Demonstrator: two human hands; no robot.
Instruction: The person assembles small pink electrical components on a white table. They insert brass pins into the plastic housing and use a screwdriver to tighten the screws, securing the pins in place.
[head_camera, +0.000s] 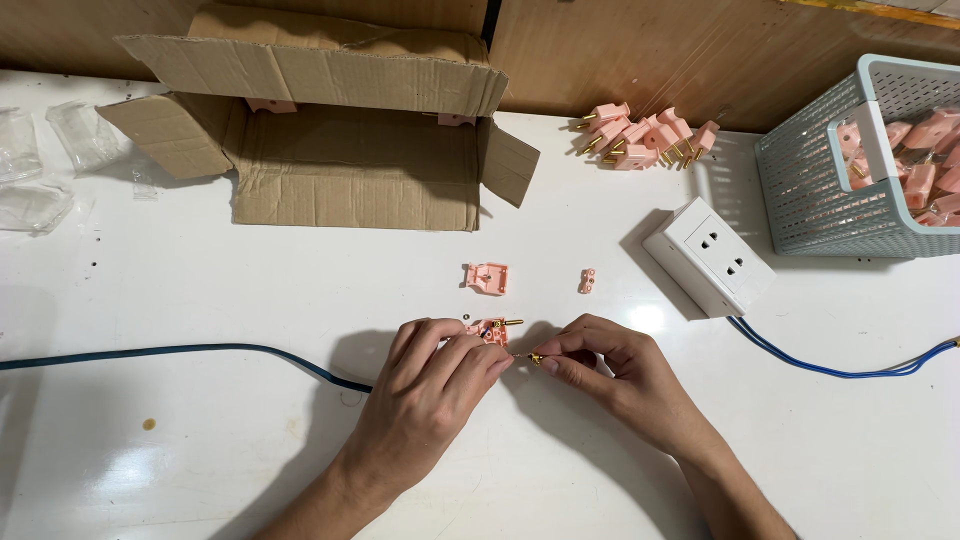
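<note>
My left hand (435, 380) grips the end of a blue cable (180, 351) where it meets an opened pink plug half (491, 329) with a brass pin sticking out to the right. My right hand (600, 365) pinches a small brass pin (536, 357) between thumb and forefinger, right beside the plug half. The two hands almost touch at the fingertips. A pink plug cover (487, 278) and a tiny pink clamp piece (587, 281) lie on the white table (200, 440) just beyond them.
An open cardboard box (340, 150) lies on its side at the back. A heap of pink plugs (645, 137) sits behind, a white socket block (708, 256) with a blue lead (840, 368) to the right, a grey basket (810, 170) of plugs far right, clear bags (40, 170) far left.
</note>
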